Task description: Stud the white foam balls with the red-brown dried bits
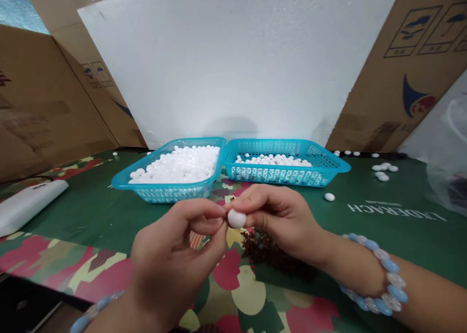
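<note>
Between the thumb and fingers of my right hand point(277, 216) is a small white ball point(237, 219), held over the table's middle. My left hand point(182, 250) meets it from the left, thumb and forefinger pinched together at the ball's edge. Whatever those left fingertips hold is too small to make out. Below my right hand lies a pile of dark reddish-brown, thin pieces point(260, 248), partly hidden by the hand. Beyond my hands, a blue basket point(166, 194) full of white balls stands beside another blue basket point(277, 177) with a lower layer of them.
A loose white ball point(330, 196) and several more lie right of the baskets. A white board point(237, 65) leans behind, with cardboard boxes point(47, 89) around it. At left is a white device point(31, 206); at far right, a clear plastic bag point(447, 153). Patterned paper point(251, 289) covers the table.
</note>
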Demonstrator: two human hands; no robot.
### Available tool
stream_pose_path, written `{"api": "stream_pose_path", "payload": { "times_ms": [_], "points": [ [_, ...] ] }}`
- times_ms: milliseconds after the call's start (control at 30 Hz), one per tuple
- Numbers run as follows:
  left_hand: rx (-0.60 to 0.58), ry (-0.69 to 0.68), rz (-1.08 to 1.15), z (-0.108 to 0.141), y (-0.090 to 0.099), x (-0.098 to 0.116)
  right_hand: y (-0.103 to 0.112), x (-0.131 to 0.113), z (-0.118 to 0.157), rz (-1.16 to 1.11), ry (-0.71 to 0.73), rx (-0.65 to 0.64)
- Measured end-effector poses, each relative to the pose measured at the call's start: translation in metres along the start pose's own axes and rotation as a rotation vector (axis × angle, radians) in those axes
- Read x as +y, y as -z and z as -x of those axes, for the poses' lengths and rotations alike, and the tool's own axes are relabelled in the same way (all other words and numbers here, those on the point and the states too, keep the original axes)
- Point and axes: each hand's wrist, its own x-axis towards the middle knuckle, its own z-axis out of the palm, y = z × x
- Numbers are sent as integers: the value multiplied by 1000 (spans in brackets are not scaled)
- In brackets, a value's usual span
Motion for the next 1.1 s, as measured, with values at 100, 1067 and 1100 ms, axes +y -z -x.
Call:
{"api": "stream_pose_path", "payload": {
  "times_ms": [100,1067,1100],
  "points": [
    [105,-116,97,0,-5,-2,1,0,0,-58,54,-2],
    [14,-167,651,7,-9,-6,-5,-8,2,-234,19,-20],
    [28,-178,637,7,-9,-5,-5,-8,2,-238,20,-14]
  ]
}}
